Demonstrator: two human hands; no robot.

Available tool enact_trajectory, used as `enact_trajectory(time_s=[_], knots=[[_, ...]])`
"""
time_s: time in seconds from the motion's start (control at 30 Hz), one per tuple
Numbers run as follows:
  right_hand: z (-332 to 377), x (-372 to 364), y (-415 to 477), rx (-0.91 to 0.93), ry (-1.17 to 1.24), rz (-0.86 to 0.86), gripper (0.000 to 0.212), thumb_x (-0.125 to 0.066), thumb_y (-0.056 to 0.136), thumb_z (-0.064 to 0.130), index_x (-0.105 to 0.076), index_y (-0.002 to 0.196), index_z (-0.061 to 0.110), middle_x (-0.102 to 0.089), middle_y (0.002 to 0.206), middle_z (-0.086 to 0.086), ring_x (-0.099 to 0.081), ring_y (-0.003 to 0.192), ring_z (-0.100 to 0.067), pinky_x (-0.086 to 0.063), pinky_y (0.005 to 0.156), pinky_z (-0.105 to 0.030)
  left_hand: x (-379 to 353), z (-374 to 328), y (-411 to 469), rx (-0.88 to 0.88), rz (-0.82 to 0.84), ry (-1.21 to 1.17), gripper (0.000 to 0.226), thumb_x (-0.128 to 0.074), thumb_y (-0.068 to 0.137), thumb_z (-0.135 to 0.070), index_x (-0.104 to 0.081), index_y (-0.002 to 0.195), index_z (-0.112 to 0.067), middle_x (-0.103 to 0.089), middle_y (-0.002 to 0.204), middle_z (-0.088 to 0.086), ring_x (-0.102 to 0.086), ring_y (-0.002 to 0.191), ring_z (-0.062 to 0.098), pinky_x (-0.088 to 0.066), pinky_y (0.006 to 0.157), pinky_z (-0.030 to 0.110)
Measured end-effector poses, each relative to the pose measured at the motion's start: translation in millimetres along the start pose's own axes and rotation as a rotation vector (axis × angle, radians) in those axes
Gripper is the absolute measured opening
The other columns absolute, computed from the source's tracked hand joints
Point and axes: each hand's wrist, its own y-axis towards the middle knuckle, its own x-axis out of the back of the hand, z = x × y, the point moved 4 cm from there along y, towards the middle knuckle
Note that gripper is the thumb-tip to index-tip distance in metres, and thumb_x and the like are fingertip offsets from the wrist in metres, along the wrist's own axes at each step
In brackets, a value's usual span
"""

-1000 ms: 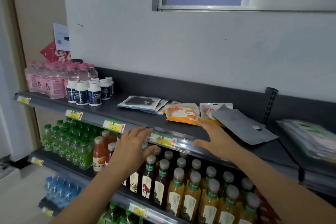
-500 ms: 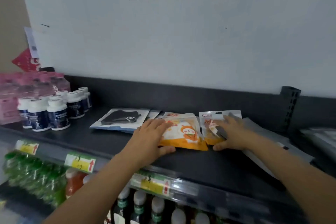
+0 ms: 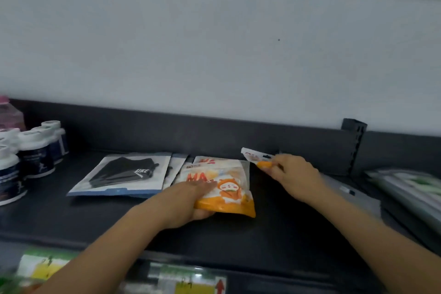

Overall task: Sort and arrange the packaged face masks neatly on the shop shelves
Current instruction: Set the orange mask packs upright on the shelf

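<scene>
On the dark top shelf (image 3: 281,229) lies an orange and white cartoon mask pack (image 3: 229,188). My left hand (image 3: 191,200) grips its left edge, fingers on top and thumb underneath. My right hand (image 3: 293,174) pinches a second orange and white mask pack (image 3: 255,157) and holds it lifted, tilted, just right of the first. A black mask in a white and blue pack (image 3: 124,174) lies flat to the left, with another white pack (image 3: 176,167) partly under it. A grey pack (image 3: 353,193) lies behind my right forearm, mostly hidden.
White-capped dark bottles (image 3: 35,153) stand at the shelf's left end, with pink bottles (image 3: 9,112) behind. A stack of clear green-printed packs (image 3: 410,188) lies at the right beyond a shelf upright (image 3: 353,141). Price labels (image 3: 191,284) line the front edge.
Both hands came up from the shelf's front edge onto the packs. My left hand took hold of the big orange pack; my right hand picked the smaller pack off the shelf. The view moved closer.
</scene>
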Motion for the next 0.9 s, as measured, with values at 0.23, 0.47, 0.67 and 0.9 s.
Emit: enact_trajectory(time_s=[0.23,0.47,0.67,0.9], knots=[[0,17,2,-0.461,1.159,-0.378,0.019,-0.051,0.092,0.016,-0.068,0.083,0.013,-0.070,0.094,-0.012,-0.066,0.089,-0.026,-0.054,0.084,-0.043,-1,12,-19,-0.105,0.109,-0.016,0.099,-0.034,0.059,-0.086,-0.010,0.146,-0.044,-0.012,0.157,-0.009,-0.013,0.144,0.013,-0.015,0.117,0.034],[-2,9,-53,-0.705,1.395,-0.658,0.022,-0.044,0.093,0.006,-0.065,0.099,0.011,-0.069,0.090,-0.006,-0.066,0.080,-0.020,-0.055,0.072,-0.036,-5,8,-32,-0.144,0.060,-0.046,0.115,-0.014,0.043,-0.086,-0.003,0.148,-0.040,-0.002,0.158,-0.007,-0.008,0.144,0.017,-0.011,0.116,0.032],[14,17,-97,-0.572,1.185,-0.836,0.020,-0.042,0.099,0.021,-0.061,0.094,0.022,-0.067,0.095,-0.001,-0.064,0.086,-0.011,-0.053,0.074,-0.032,-7,8,-31,-0.149,0.031,-0.072,0.095,-0.034,0.069,-0.080,-0.004,0.149,-0.039,-0.003,0.158,-0.006,-0.006,0.144,0.018,-0.009,0.116,0.032],[64,-23,-131,-0.128,0.009,-0.160,0.046,-0.048,0.086,0.059,-0.039,0.129,0.047,-0.030,0.140,0.025,-0.018,0.139,-0.003,-0.012,0.115,-0.038,-7,8,-32,-0.167,0.027,-0.094,0.083,-0.043,0.082,-0.068,-0.007,0.149,-0.035,-0.004,0.159,-0.003,-0.006,0.145,0.019,-0.009,0.116,0.033]])
